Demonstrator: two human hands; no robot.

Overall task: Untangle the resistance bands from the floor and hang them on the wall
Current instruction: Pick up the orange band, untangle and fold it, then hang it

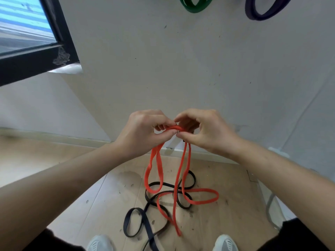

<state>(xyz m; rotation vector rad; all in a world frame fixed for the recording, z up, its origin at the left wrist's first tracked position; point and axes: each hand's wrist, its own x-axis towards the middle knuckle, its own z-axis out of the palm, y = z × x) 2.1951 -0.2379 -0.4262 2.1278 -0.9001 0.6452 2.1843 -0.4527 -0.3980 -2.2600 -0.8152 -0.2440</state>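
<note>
Both hands pinch the top of an orange-red resistance band (159, 165) at chest height, in front of the wall. My left hand (145, 129) and my right hand (204, 129) touch at the fingertips, each closed on the band. The band's loops hang down to the wooden floor, where they cross a black band (183, 205) and a dark navy band (134, 221) lying tangled together. High on the wall hang a green band (195, 6) and a dark purple band (262, 13), both cut off by the top edge.
A black-framed window (36, 51) sits at the upper left. My two grey shoes (224, 241) stand on the scuffed floor at the bottom edge. A grey strap or cable (270, 211) lies on the floor at the right. A baseboard (54, 136) runs along the wall.
</note>
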